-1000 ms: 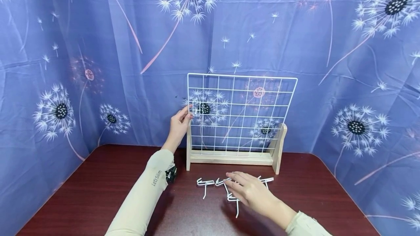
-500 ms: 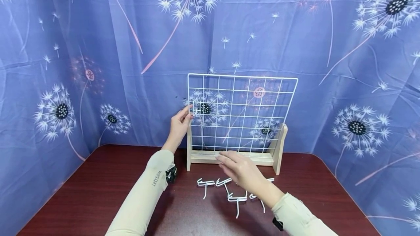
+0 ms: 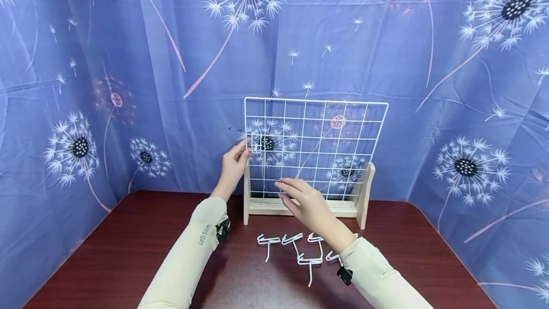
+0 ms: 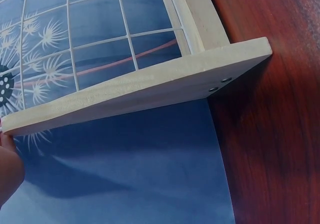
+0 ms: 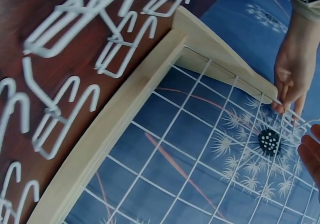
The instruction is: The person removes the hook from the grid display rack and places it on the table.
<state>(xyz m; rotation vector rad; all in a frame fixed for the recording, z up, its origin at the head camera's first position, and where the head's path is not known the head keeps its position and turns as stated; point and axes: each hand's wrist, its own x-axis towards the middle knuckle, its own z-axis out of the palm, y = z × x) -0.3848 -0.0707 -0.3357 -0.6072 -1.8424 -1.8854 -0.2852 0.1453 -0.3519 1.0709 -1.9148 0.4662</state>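
Observation:
A white wire grid panel (image 3: 343, 136) stands upright in a pale wooden stand (image 3: 364, 197). At the grid's left edge my left hand (image 3: 233, 165) pinches a white wire hook (image 3: 257, 143) that lies against the mesh; exact fingertip contact is too small to see. My right hand (image 3: 306, 204) hovers in front of the lower grid, fingers loosely bent, with nothing seen between them. Several more hooks (image 3: 310, 261) lie on the table before the stand, some partly hidden under the right forearm. In the left wrist view, only part of a finger (image 4: 10, 166) shows beside the side panel.
The dark red wooden table (image 3: 128, 252) carries the stand near its back edge. Blue curtains (image 3: 193, 123) with dandelion prints hang behind and on both sides. Loose hooks (image 5: 65, 116) sit close to the stand's front rail in the right wrist view.
My right hand has risen from over the loose hooks and moved up and left to the front of the grid, uncovering some hooks. The left hand has stayed in place.

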